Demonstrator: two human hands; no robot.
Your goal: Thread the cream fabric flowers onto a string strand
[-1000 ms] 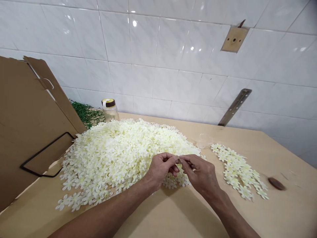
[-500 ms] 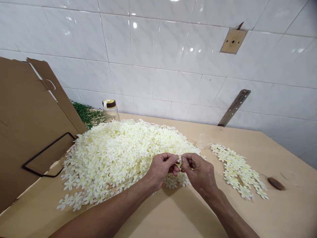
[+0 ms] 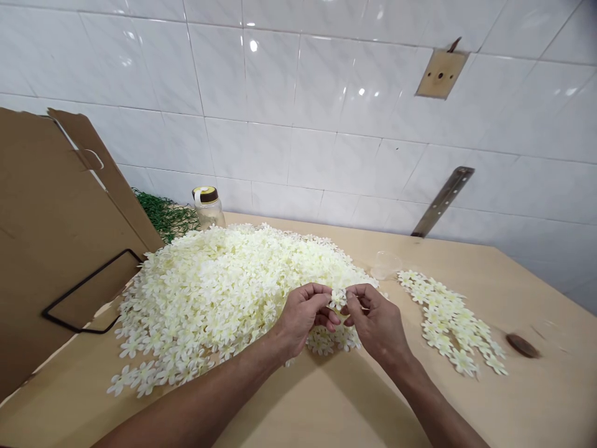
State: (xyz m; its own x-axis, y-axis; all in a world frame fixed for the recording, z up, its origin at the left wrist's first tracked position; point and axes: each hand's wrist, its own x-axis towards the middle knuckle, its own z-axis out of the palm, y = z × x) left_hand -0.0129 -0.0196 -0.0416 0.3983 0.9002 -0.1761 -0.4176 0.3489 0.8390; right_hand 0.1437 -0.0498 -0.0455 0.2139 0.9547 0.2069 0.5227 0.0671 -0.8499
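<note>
A small white flower [image 3: 337, 299] with a pale yellow centre is pinched between my two hands, its petals facing up. My left hand [image 3: 305, 314] grips its left edge with thumb and forefinger. On the opposite edge, the thumb and forefinger of my right hand [image 3: 373, 314] are closed. Both hands are over the front right part of a big heap of white flowers [image 3: 233, 280]. To the right lies a narrower group of similar flowers [image 3: 448, 317], spread flat on the table [image 3: 504, 286].
A cardboard box [image 3: 51, 236] stands at the left, with a black wire frame [image 3: 84, 289] beside it. Behind the heap are green netting [image 3: 168, 214] and a clear bottle [image 3: 208, 208]. A dark oval object [image 3: 522, 346] lies at the right; a metal bracket [image 3: 443, 202] leans against the tiled wall.
My hands have parted slightly at the fingertips, and the small flower between them now shows clearly. The heap and the flowers on the right lie as before.
</note>
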